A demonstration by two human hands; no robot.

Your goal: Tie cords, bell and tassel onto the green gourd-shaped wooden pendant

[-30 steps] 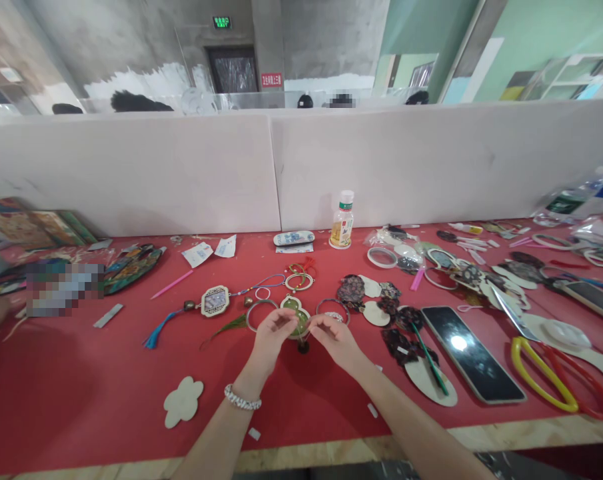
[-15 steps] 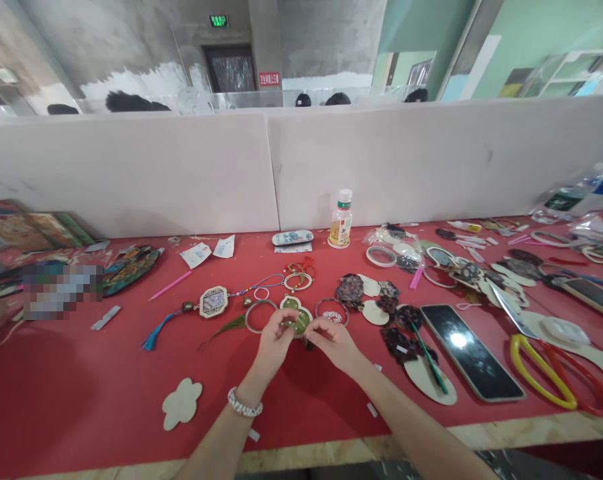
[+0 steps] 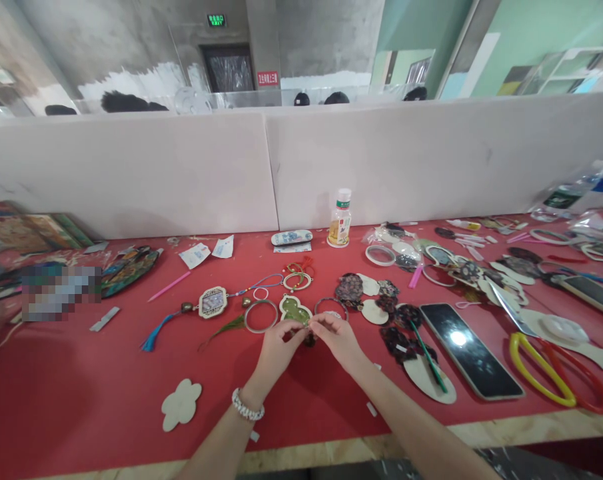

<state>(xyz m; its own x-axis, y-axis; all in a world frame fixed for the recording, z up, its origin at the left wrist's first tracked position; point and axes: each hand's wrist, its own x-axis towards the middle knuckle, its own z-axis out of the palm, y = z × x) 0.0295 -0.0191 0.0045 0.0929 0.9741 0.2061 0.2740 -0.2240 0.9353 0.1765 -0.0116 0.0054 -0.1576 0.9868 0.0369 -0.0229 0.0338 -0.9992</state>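
My left hand (image 3: 280,345) and my right hand (image 3: 337,341) meet fingertip to fingertip above the red tabletop, each in a pinch. Whatever they hold is too small and too covered to make out. Just beyond the fingers lies a green gourd-shaped ornament (image 3: 291,307) with a pale rim, its lower part hidden by my hands. A small dark piece (image 3: 310,339) shows beneath the fingertips. Close to my left hand are a ring (image 3: 247,318) and a green tassel (image 3: 230,325). Another ring (image 3: 317,309) lies partly behind my right hand.
To the right lie a phone (image 3: 468,353), scissors with yellow and red handles (image 3: 544,373) and a green stick (image 3: 431,359). A small bottle (image 3: 340,223) stands near the white partition (image 3: 181,177). Leftward are a blue-tasselled pendant (image 3: 212,303), a flower-shaped wooden piece (image 3: 181,405) and a pink pen (image 3: 170,285).
My left hand has drawn slightly down off the gourd ornament and turned inward. The fingertips of both hands have come together.
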